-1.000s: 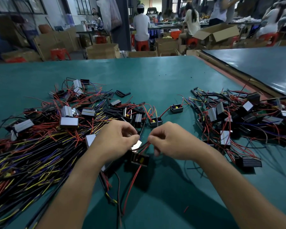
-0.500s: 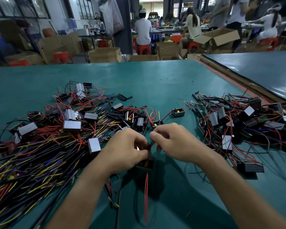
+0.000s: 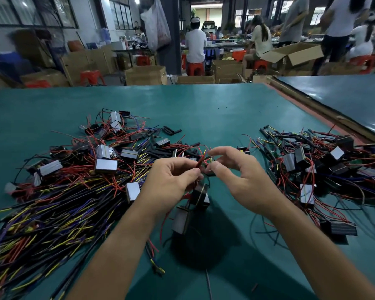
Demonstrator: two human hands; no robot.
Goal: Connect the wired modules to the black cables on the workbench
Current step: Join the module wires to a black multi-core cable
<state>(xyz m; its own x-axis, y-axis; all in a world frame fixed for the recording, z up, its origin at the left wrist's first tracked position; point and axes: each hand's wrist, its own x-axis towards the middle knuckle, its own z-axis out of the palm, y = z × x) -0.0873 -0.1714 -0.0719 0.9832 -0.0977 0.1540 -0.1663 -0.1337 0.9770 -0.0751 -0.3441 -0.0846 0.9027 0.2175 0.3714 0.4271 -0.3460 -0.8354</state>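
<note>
Here, the left hand (image 3: 171,180) pinches the red wires (image 3: 201,161) just above the wired module (image 3: 199,193); the right hand (image 3: 243,178) curls beside them, grip unclear; black cables (image 3: 52,213) lie left of the module.

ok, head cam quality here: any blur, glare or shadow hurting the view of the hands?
Head view: left hand, right hand and the red wires in the left grip are sharp; background people are soft, the left edge smeared; the workbench bows at its far edge from the wide lens, with mild sheen; a dark shadow pools below the hanging module.
</note>
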